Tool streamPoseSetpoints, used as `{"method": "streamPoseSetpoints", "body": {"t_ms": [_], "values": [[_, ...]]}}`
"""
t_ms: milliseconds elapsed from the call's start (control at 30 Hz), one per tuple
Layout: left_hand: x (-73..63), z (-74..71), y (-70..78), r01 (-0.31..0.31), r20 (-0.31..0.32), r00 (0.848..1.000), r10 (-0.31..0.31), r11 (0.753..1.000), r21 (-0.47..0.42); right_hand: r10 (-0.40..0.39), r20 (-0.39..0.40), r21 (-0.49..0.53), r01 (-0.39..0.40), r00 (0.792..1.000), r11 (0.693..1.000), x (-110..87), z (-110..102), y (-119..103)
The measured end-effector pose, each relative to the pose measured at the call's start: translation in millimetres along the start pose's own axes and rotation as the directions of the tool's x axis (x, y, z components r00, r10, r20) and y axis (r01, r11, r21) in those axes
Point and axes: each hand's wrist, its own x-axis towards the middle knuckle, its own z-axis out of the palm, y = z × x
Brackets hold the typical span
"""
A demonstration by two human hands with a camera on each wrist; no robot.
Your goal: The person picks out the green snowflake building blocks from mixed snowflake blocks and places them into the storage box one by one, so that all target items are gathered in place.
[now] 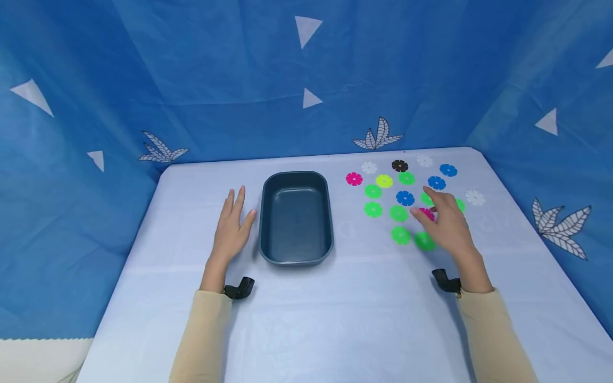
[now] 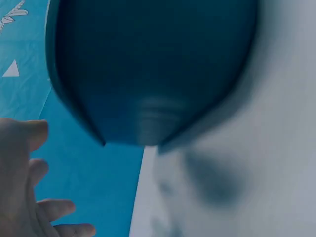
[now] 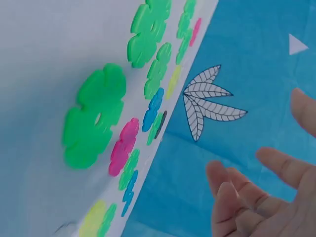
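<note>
A dark blue-grey plastic tub (image 1: 297, 260) stands on the white table, with nothing seen inside it. My left hand (image 1: 231, 229) is just left of the tub, fingers spread and holding nothing; the left wrist view shows the fingers (image 2: 57, 210) apart from the tub's wall (image 2: 53, 74). My right hand (image 1: 449, 221) hovers over the right side of a group of notched plastic discs, thumb and forefinger apart. Beneath it lie a pink disc (image 1: 426, 214) and a green disc (image 1: 425, 241), partly covered in the head view. The right wrist view shows no disc between the fingers (image 3: 276, 163).
Several more flat discs lie spread out: green (image 1: 373, 209), blue (image 1: 405, 198), yellow (image 1: 384, 181), black (image 1: 399, 165) and white (image 1: 475, 198). Blue cloth (image 1: 239, 80) with printed leaves and triangles hangs behind the table (image 1: 335, 319) and along its sides.
</note>
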Motion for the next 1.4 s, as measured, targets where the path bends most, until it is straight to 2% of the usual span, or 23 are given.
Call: {"method": "streamPoseSetpoints", "body": {"t_ms": [100, 200, 267, 367, 500, 633, 700, 767, 833, 1067, 1400], "values": [[-1.6, 4.3, 2.5, 0.004, -0.019, 1.0, -0.007, 0.989, -0.148, 0.064, 0.012, 0.055, -0.064, 0.998, 0.996, -6.6, -3, 6], [-3.0, 8.5, 5.6, 0.013, -0.039, 0.999, -0.026, 0.95, -0.313, 0.127, 0.065, 0.099, -0.133, 0.99, 0.986, -12.9, -5, 13], [-3.4, 12.4, 7.3, 0.036, -0.029, 0.998, -0.054, 0.901, -0.433, 0.166, 0.126, 0.124, -0.181, 0.978, 0.976, -17.4, -6, 20], [-3.3, 19.1, 9.1, 0.091, 0.021, 0.995, -0.098, 0.797, -0.597, 0.205, 0.228, 0.147, -0.242, 0.952, 0.959, -24.2, -7, 30], [-3.6, 25.9, 9.7, 0.141, 0.076, 0.989, -0.125, 0.67, -0.729, 0.23, 0.32, 0.173, -0.295, 0.919, 0.94, -29.8, -4, 40], [-4.2, 30.7, 8.5, 0.16, 0.108, 0.987, -0.122, 0.587, -0.794, 0.269, 0.339, 0.17, -0.34, 0.901, 0.925, -31.5, 3, 44], [-4.1, 33.4, 7.5, 0.165, 0.123, 0.986, -0.112, 0.557, -0.814, 0.284, 0.338, 0.161, -0.353, 0.897, 0.922, -31.7, 5, 44], [-3.6, 36.3, 6.7, 0.171, 0.136, 0.985, -0.105, 0.542, -0.823, 0.291, 0.335, 0.152, -0.356, 0.896, 0.922, -31.5, 7, 44], [-3.1, 39.4, 5.8, 0.18, 0.148, 0.984, -0.102, 0.54, -0.822, 0.295, 0.334, 0.138, -0.356, 0.895, 0.924, -31.1, 8, 44], [-2.8, 45.5, 5.7, 0.214, 0.175, 0.977, -0.124, 0.582, -0.784, 0.303, 0.314, 0.069, -0.34, 0.9, 0.938, -26.1, 13, 43], [-5.4, 49.3, 6.8, 0.197, 0.154, 0.98, -0.123, 0.601, -0.775, 0.322, 0.281, 0.002, -0.336, 0.904, 0.942, -22.2, 19, 40]]}}
